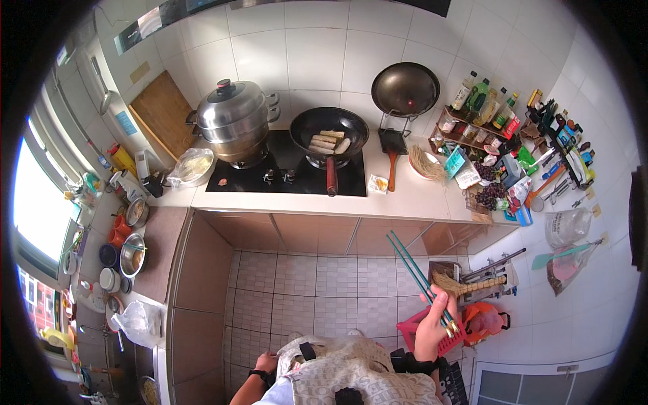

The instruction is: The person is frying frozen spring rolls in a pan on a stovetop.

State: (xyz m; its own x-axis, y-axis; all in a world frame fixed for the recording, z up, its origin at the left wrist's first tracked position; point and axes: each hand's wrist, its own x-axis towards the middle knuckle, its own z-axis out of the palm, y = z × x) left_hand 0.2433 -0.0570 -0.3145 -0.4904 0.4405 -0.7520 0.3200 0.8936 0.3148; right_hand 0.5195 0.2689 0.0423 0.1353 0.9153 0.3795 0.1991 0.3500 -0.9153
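Note:
My right hand [433, 321] grips a pair of green chopsticks [415, 273] with gold-coloured ends, held out over the floor with the thin tips towards the counter. My left hand [266, 362] hangs low beside my printed apron [344, 367]; its fingers are partly hidden, and I cannot tell whether they touch the cloth. Ahead, a black wok [357, 124] with a red handle sits on the right burner of the black gas hob [288, 185]. Several pale, browned oblong pieces of food [324, 143] lie in it. Neither hand touches the wok.
On the left burner stands a tall steel steamer pot [230, 119]. A spatula [392, 149] and a bowl of dried noodles [425, 163] lie right of the hob. Bottles [476, 98] crowd the corner. Steel bowls [132, 255] line the left counter; a pink basket [410, 326] stands beside me.

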